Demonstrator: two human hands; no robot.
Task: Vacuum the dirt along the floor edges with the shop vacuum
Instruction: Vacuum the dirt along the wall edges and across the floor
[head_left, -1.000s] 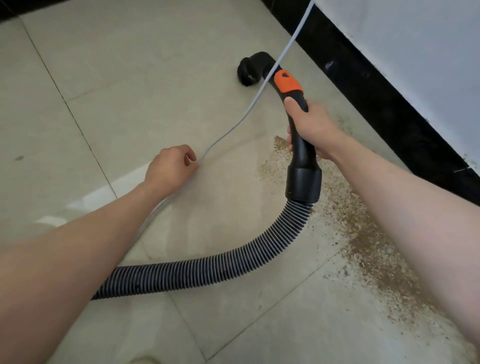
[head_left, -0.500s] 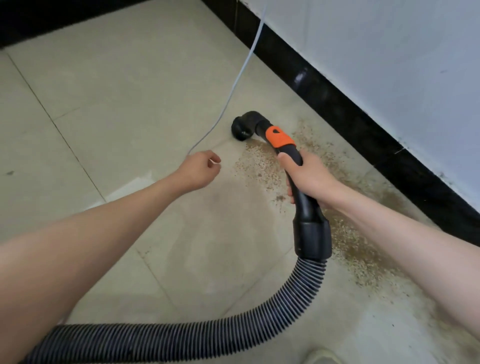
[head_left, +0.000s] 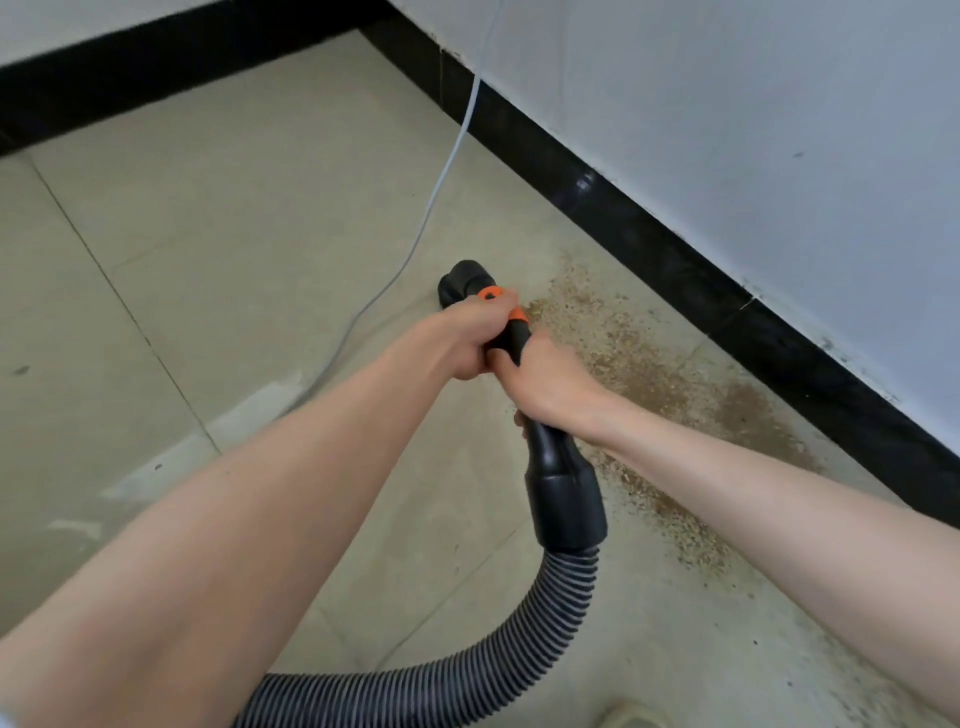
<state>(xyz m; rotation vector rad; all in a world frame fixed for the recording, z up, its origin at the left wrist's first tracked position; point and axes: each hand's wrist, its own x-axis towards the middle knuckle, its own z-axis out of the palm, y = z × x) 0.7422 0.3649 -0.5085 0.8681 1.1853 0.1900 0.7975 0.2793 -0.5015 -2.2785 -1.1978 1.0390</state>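
Both hands on the vacuum wand at the floor edge.

Tiled floor (head_left: 218, 218), black baseboard (head_left: 649, 228), ribbed hose (head_left: 561, 629); dirt (head_left: 639, 384) lies along the baseboard, right of the black nozzle (head_left: 460, 283) on the floor. Left hand (head_left: 470, 335) and right hand (head_left: 545, 384) curl their fingers around the orange-banded wand handle (head_left: 514, 332); grey cord (head_left: 441, 176) trails nearby.

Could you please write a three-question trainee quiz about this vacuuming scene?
1. True or false: both the left hand and the right hand grip the vacuum handle.
2. Where does the dirt lie relative to the nozzle? A: on the wall side. B: on the open-floor side.
3. Fill in: the grey ____ runs across the floor tiles and up the wall.

Key: 1 true; 2 A; 3 cable.
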